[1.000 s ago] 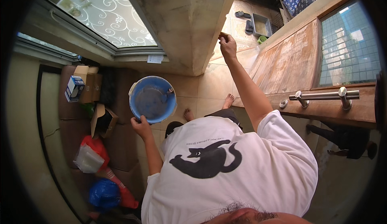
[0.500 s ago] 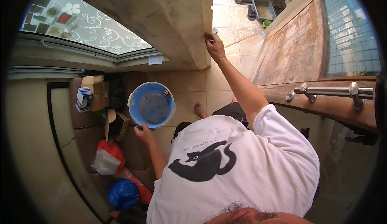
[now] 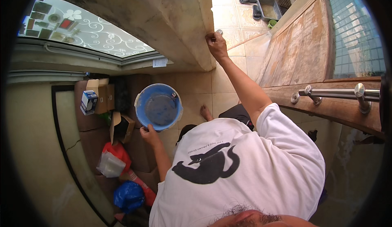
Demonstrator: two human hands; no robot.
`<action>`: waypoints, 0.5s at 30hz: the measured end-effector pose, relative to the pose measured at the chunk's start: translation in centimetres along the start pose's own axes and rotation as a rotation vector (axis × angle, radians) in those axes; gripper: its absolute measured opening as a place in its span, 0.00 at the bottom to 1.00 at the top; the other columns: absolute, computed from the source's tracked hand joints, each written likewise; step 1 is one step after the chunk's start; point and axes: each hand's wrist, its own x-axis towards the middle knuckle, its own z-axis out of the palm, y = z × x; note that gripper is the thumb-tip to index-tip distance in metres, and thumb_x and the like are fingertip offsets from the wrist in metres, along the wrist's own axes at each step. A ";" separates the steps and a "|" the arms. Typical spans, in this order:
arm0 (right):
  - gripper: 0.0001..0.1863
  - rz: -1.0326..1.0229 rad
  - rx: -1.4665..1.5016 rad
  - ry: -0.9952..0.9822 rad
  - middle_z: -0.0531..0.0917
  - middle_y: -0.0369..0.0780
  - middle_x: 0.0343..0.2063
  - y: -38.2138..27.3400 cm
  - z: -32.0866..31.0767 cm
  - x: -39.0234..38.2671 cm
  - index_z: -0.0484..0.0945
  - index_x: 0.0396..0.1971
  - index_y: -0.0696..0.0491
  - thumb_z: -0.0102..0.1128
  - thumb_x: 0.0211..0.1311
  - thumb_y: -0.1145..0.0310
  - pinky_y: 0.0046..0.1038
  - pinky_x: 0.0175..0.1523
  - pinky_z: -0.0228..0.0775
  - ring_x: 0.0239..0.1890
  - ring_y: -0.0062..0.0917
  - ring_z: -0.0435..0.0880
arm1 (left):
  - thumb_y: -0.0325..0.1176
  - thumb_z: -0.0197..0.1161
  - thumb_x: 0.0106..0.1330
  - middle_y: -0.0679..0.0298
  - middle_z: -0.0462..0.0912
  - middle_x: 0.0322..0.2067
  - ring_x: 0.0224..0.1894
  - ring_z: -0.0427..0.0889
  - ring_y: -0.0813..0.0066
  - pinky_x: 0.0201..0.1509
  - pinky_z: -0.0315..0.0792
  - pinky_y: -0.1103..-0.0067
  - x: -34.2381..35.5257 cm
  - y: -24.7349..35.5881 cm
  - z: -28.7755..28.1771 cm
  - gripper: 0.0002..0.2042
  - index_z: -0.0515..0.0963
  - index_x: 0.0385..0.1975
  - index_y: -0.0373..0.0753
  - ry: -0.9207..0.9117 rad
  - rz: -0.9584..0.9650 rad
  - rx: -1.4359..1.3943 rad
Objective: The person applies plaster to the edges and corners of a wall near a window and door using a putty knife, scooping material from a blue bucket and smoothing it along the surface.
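Note:
My left hand [image 3: 150, 135] is closed on the near rim of a round blue bucket [image 3: 141, 104]. The bucket has a pale, stained rim, and its bottom is coated dark grey. Up ahead, my right arm reaches to the corner edge of a beige, patchy wall [image 3: 179, 35]. My right hand [image 3: 217, 46] has its fingers curled together against that edge; whatever they hold, if anything, is hidden. A small round metallic thing [image 3: 219, 31] shows just beyond the fingers.
At left, cardboard boxes [image 3: 107, 98], a red bag [image 3: 116, 153] and a blue plastic bag [image 3: 129, 196] lie on brown seating. A wooden door [image 3: 298, 51] with a metal handle [image 3: 339, 93] stands at right. Slippers [image 3: 256, 12] and a grey tray [image 3: 268, 9] lie outside on tiles.
My right hand has shifted slightly along the wall edge, its fingers still curled. The view has turned a little; my left hand keeps its hold on the bucket.

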 end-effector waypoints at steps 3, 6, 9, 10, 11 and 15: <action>0.06 -0.091 -0.057 -0.001 0.85 0.42 0.35 -0.3 -0.9 0.0 0.82 0.36 0.56 0.64 0.62 0.70 0.30 0.43 0.78 0.36 0.30 0.87 | 0.31 0.61 0.59 0.64 0.72 0.27 0.28 0.69 0.74 0.35 0.69 0.74 -0.3 0.7 0.2 0.10 0.70 0.29 0.31 -0.025 -0.026 -0.004; 0.06 -0.094 0.061 0.008 0.85 0.43 0.35 -1.1 -1.1 0.0 0.81 0.36 0.56 0.63 0.61 0.72 0.31 0.44 0.79 0.37 0.30 0.87 | 0.30 0.60 0.59 0.66 0.70 0.26 0.28 0.67 0.76 0.33 0.68 0.76 -0.4 1.7 0.3 0.09 0.68 0.28 0.32 -0.041 -0.035 -0.107; 0.05 -0.136 -0.060 -0.128 0.85 0.44 0.36 -1.6 -2.3 1.0 0.81 0.37 0.56 0.62 0.61 0.74 0.33 0.44 0.78 0.37 0.35 0.87 | 0.29 0.59 0.60 0.68 0.68 0.25 0.27 0.66 0.78 0.32 0.67 0.77 -0.5 1.3 0.4 0.09 0.66 0.27 0.33 -0.048 -0.041 -0.119; 0.04 -0.192 -0.088 -0.154 0.84 0.46 0.35 -1.9 -2.7 1.4 0.80 0.36 0.56 0.60 0.62 0.73 0.36 0.44 0.78 0.38 0.39 0.85 | 0.29 0.59 0.60 0.68 0.68 0.25 0.27 0.66 0.78 0.32 0.67 0.77 -0.6 1.3 0.4 0.08 0.66 0.27 0.33 -0.043 -0.038 -0.113; 0.04 -0.248 -0.115 -0.181 0.83 0.48 0.34 -2.1 -3.1 1.9 0.79 0.35 0.55 0.59 0.63 0.73 0.39 0.43 0.77 0.38 0.44 0.84 | 0.29 0.59 0.60 0.67 0.68 0.25 0.27 0.66 0.78 0.32 0.67 0.78 -0.7 1.3 0.4 0.08 0.66 0.27 0.33 -0.039 -0.035 -0.107; 0.04 -0.334 -0.232 -0.281 0.83 0.51 0.33 -2.1 -4.0 3.2 0.78 0.35 0.55 0.57 0.63 0.71 0.44 0.43 0.76 0.38 0.49 0.83 | 0.29 0.59 0.60 0.67 0.68 0.25 0.27 0.66 0.77 0.33 0.67 0.77 -1.2 2.8 0.5 0.09 0.66 0.26 0.33 -0.057 -0.080 -0.111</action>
